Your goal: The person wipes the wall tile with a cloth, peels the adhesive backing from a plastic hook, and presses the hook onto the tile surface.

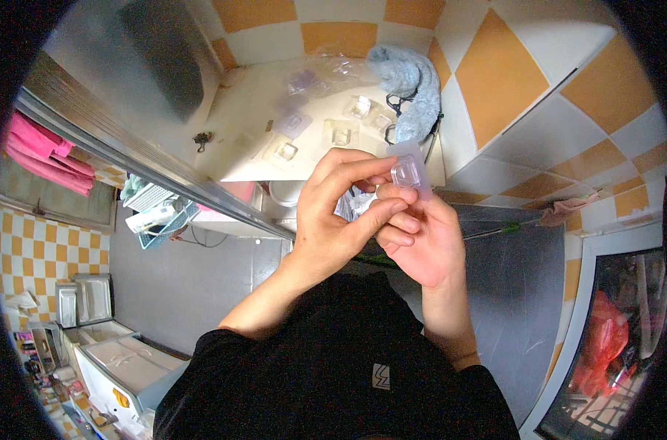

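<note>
A clear plastic adhesive holder (407,174) with a raised square middle and a pale purple translucent backing is held up in front of the shelf. My left hand (322,213) is closed, its forefinger reaching the holder's left edge and its thumb bent in below. My right hand (429,238) grips the same piece from beneath with fingers curled; part of that grip is hidden. On the cream shelf (238,110) beyond lie several similar clear pieces, among them one holder (341,134) in the middle and another holder (284,151) nearer the front.
A fluffy light-blue cloth (414,81) and crumpled clear film (341,67) lie at the shelf's back. A black binder clip (201,141) rests at left beside the sliding glass panel (157,158). At far left stands a white cabinet (132,359); a framed door (605,337) is at right.
</note>
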Action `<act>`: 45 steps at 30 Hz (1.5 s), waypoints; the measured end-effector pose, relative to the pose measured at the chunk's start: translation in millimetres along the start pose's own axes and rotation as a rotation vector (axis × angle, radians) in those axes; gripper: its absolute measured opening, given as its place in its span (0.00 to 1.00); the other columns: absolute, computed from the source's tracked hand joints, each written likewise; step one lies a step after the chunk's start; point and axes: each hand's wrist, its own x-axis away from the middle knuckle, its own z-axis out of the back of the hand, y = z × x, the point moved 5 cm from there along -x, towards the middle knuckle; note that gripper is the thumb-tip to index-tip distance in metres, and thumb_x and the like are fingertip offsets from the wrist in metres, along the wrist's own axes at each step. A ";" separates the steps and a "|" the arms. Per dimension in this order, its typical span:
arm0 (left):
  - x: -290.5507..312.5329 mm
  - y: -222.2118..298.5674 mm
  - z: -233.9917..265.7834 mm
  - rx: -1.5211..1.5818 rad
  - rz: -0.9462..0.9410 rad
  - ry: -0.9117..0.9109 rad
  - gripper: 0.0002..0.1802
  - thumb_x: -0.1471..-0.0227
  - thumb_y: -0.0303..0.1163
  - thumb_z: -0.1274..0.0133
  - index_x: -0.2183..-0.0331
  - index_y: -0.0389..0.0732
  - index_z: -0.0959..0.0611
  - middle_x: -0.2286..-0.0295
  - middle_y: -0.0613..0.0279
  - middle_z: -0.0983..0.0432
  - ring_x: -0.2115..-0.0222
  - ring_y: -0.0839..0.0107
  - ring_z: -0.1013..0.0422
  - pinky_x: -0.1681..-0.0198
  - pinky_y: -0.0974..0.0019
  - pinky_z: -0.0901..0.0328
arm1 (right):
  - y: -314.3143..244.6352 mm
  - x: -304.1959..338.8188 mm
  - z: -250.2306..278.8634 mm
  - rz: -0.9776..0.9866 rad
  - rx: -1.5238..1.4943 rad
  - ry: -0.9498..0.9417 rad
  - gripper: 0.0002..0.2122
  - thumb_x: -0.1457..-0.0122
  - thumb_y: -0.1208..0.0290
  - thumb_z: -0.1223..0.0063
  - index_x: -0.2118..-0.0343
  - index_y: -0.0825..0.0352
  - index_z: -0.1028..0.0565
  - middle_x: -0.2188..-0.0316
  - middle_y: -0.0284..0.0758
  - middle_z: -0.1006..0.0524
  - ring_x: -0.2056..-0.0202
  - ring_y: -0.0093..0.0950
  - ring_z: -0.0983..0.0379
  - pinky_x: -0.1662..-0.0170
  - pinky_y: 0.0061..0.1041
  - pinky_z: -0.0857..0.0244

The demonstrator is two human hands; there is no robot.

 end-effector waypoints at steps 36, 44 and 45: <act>-91.9 14.1 0.7 0.492 0.029 0.206 0.13 0.39 0.31 0.46 0.55 0.37 0.25 0.58 0.63 0.31 0.60 0.76 0.33 0.58 0.71 0.36 | -94.9 39.2 -254.2 2.172 2.848 0.038 0.25 0.48 0.66 0.34 0.46 0.62 0.27 0.44 0.36 0.27 0.42 0.39 0.32 0.37 0.44 0.44; -139.9 26.8 -37.8 0.753 0.117 0.143 0.16 0.39 0.38 0.43 0.60 0.35 0.25 0.70 0.68 0.28 0.69 0.81 0.33 0.65 0.76 0.37 | -124.8 19.8 -282.9 1.948 3.293 -0.193 0.19 0.46 0.70 0.38 0.51 0.63 0.23 0.60 0.36 0.20 0.55 0.35 0.23 0.38 0.47 0.42; -144.4 25.9 -40.6 0.742 0.123 0.146 0.16 0.39 0.39 0.43 0.60 0.35 0.25 0.70 0.68 0.28 0.69 0.81 0.33 0.65 0.76 0.37 | -123.1 19.2 -286.7 1.946 3.293 -0.209 0.18 0.46 0.71 0.38 0.51 0.64 0.23 0.62 0.37 0.20 0.57 0.35 0.22 0.39 0.46 0.40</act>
